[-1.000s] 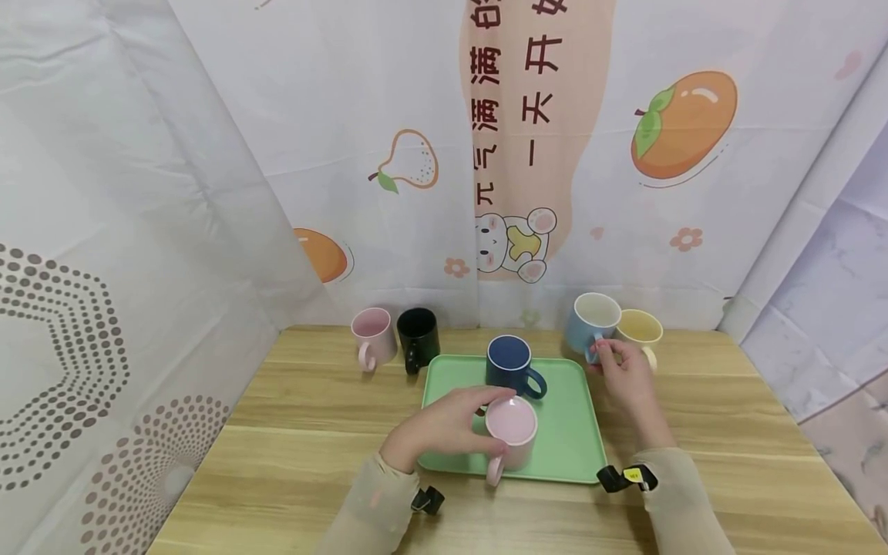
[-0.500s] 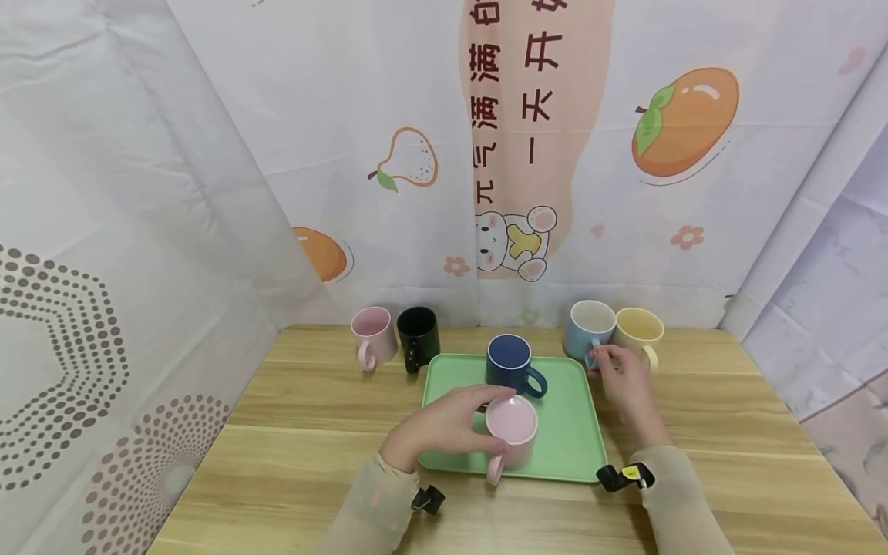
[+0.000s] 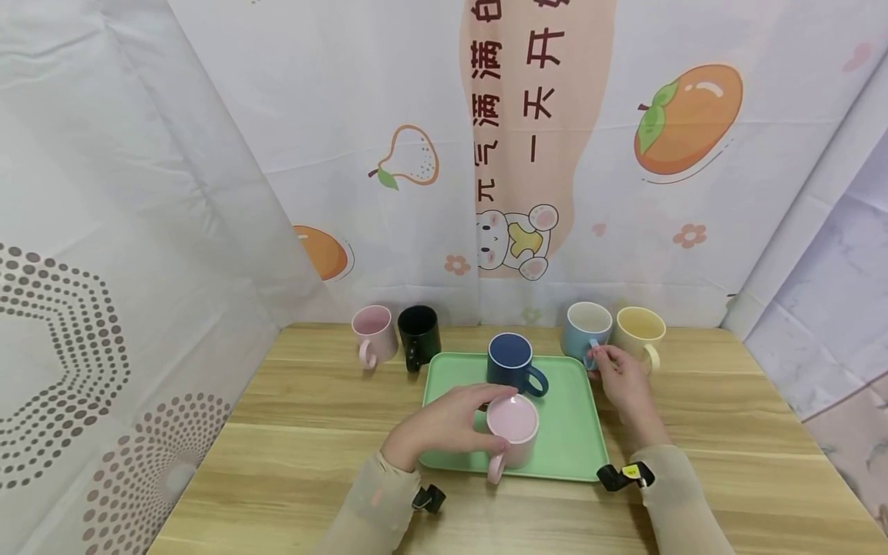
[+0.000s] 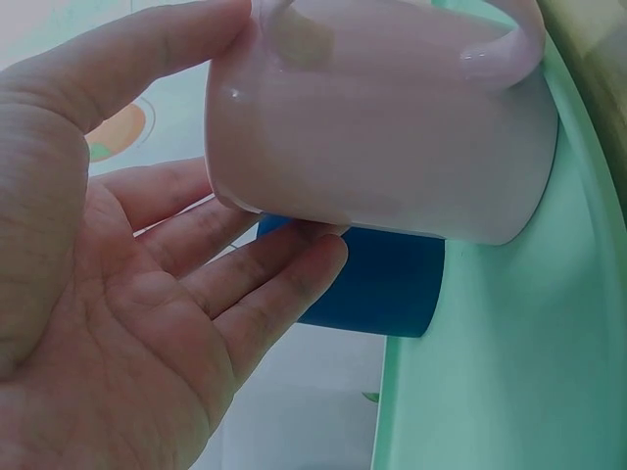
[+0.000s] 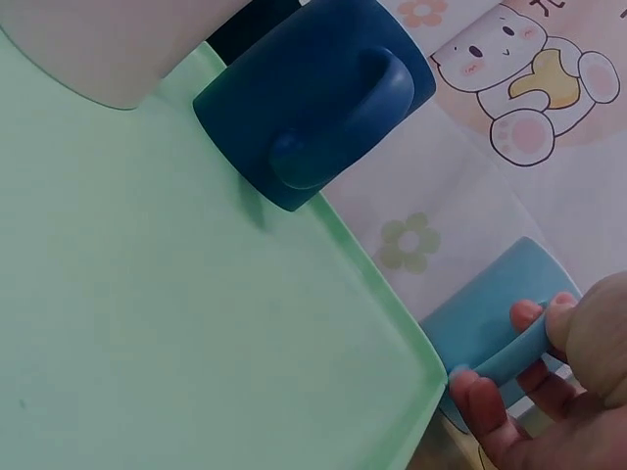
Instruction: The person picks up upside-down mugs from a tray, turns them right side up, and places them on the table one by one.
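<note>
Around the front pink mug (image 3: 513,424) curls my left hand (image 3: 444,422), its thumb and fingers on the rim. That mug stands upright on the green tray (image 3: 570,432), handle toward me. The left wrist view shows the thumb against the mug (image 4: 382,137) and the other fingers along its side. My right hand (image 3: 624,381) pinches the handle of a light blue mug (image 3: 577,335), which stands just beyond the tray's back right corner. In the right wrist view, thumb and fingers close on that handle (image 5: 516,354).
A dark blue mug (image 3: 509,371) sits on the tray behind the pink one. Right of the light blue mug is a yellow mug (image 3: 638,339). Another pink mug (image 3: 377,343) and a black mug (image 3: 421,343) stand at the back left of the wooden table (image 3: 305,447), before a curtain.
The right hand has lowered the light blue mug and shifted it slightly left, leaving a small gap to the yellow mug. The left hand stays on the pink mug.
</note>
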The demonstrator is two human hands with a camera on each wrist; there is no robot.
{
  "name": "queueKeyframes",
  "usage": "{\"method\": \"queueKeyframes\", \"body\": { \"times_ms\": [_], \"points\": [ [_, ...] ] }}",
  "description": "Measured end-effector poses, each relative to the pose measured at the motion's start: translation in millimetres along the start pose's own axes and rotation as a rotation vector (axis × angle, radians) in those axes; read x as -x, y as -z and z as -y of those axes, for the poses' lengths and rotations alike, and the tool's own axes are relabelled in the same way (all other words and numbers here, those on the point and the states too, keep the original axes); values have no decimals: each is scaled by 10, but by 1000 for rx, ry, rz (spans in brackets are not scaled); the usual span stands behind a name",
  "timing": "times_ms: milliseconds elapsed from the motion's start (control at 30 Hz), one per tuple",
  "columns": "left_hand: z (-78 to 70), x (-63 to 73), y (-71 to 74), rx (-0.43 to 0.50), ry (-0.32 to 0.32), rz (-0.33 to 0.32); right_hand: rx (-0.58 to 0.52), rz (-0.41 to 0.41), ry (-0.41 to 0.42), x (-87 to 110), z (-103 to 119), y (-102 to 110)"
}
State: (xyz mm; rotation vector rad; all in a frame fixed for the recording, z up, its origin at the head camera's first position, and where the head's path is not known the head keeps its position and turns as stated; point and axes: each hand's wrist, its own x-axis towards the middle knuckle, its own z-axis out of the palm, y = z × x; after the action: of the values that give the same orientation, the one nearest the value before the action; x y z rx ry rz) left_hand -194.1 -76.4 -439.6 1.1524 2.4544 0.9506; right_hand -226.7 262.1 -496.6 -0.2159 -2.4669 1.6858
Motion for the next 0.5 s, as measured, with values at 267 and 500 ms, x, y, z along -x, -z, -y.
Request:
{"method": "queueKeyframes", "body": {
  "times_ms": [267, 500],
  "points": [
    [9, -6, -2, -5, -2, -1, 90, 4, 9, -9, 7, 18],
    [3, -6, 0, -4, 2, 2, 129, 42, 14, -17, 27, 66]
  ]
}}
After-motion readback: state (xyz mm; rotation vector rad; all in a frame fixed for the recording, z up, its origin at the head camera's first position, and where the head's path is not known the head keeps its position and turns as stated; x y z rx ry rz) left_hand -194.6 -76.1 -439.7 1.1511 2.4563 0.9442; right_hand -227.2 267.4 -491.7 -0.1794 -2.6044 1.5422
